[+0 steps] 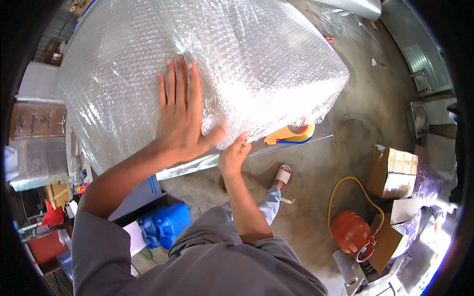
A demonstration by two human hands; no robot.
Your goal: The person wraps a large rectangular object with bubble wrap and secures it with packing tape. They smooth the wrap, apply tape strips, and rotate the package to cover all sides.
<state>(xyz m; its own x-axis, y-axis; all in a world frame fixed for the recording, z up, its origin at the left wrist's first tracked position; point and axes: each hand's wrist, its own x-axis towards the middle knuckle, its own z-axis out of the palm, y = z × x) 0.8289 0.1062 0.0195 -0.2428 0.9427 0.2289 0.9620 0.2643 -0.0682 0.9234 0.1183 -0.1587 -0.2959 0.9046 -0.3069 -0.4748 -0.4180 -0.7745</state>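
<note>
head view: we find the bubble-wrapped bundle [207,64] bulking up and ahead of us on a metal sheet [197,165]. the left hand [180,116] lies open, flat on its near face. the right hand [233,157], lower and nearer the edge, pinches the wrap's bottom margin. an orange tape dispenser [291,134] sits just right of it.

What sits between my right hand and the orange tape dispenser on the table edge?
Nothing visible: the right hand grips the lower edge of the bubble-wrapped bundle, and the tape dispenser lies just beyond it on the bare table edge.
</note>
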